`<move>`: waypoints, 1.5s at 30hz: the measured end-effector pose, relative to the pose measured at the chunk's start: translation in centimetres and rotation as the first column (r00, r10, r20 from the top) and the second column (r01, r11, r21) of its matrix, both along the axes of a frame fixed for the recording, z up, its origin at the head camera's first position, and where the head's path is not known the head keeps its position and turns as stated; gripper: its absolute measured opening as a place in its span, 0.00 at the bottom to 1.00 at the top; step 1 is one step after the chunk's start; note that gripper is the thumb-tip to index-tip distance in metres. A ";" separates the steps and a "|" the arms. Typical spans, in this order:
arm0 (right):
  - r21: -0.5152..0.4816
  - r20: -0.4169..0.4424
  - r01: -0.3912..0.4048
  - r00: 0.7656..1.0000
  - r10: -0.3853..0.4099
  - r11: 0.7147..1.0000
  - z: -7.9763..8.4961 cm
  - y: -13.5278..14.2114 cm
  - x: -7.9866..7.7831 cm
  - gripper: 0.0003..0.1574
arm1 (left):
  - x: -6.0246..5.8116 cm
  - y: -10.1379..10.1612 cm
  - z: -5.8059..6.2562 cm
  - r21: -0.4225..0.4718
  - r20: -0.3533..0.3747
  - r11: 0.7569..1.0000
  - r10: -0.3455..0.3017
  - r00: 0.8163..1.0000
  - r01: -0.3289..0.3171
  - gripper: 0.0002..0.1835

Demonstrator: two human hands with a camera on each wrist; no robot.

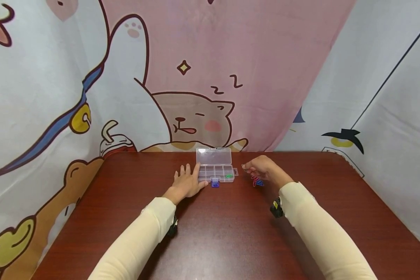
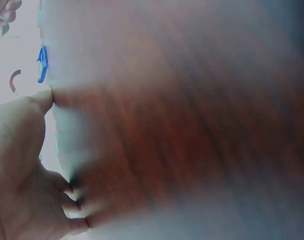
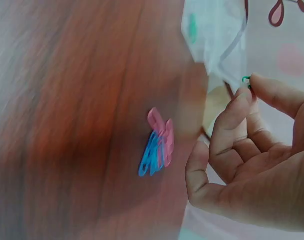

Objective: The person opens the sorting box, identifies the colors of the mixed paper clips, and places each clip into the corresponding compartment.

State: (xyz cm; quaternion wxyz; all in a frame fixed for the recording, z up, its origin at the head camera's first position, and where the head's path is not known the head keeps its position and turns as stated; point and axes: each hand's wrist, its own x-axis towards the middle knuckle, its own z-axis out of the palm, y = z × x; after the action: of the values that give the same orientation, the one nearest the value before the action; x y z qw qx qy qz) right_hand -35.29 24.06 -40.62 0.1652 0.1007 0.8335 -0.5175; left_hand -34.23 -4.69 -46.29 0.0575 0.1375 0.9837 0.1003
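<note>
In the head view a clear plastic compartment box [image 1: 213, 157] stands on the table with its lid raised. Something green, apparently paper clips [image 1: 229, 176], lies in its front right compartment. My left hand [image 1: 186, 182] rests at the box's left side, fingers spread and fairly straight, thumb near the front edge. Right of the box, my right hand [image 1: 263, 167] pinches a small green paper clip [image 3: 246, 78] between thumb and index finger; most of the clip is hidden. Below this hand lies a small pile of pink paper clips [image 3: 155, 120] and blue paper clips [image 3: 149, 155].
The box's blue latch [image 1: 215, 182] hangs open at the front, and a clear hang tab [image 1: 235, 171] sticks out on the right. A dark red wooden table [image 1: 217, 233] spreads beneath both arms. Behind it hangs a cartoon-printed curtain [image 1: 266, 58].
</note>
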 end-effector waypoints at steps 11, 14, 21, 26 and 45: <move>0.024 -0.002 -0.019 1.000 0.019 1.000 0.6 -2.4 -0.4 0.17 | 0.1 -0.1 0.1 0.008 0.008 1.000 0.001 1.000 -0.001 0.45; 0.014 0.014 -0.018 1.000 0.018 1.000 0.6 -3.0 -0.4 0.15 | 0.1 -0.1 0.1 0.006 0.013 1.000 0.002 1.000 -0.002 0.46; -0.014 0.054 -0.039 0.998 0.040 0.999 0.2 -4.1 -0.5 0.19 | 0.1 -0.1 -0.1 0.010 0.015 1.000 0.004 1.000 -0.004 0.46; -0.023 0.056 -0.045 0.997 0.046 0.999 0.3 -4.2 -0.5 0.22 | 0.0 0.0 -0.2 -0.001 0.011 1.000 -0.002 1.000 0.002 0.46; 0.096 -0.014 -0.018 1.000 0.020 0.995 -0.5 -1.6 -0.1 0.12 | -0.4 -0.1 -0.3 0.009 0.017 1.000 0.008 1.000 -0.008 0.45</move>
State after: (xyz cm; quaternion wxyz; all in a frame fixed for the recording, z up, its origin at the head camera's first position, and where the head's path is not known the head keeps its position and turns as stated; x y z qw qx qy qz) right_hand -35.34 22.50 -41.09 0.1586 0.0966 0.8597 -0.4759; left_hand -34.63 -4.79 -46.61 0.0650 0.1332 0.9832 0.1063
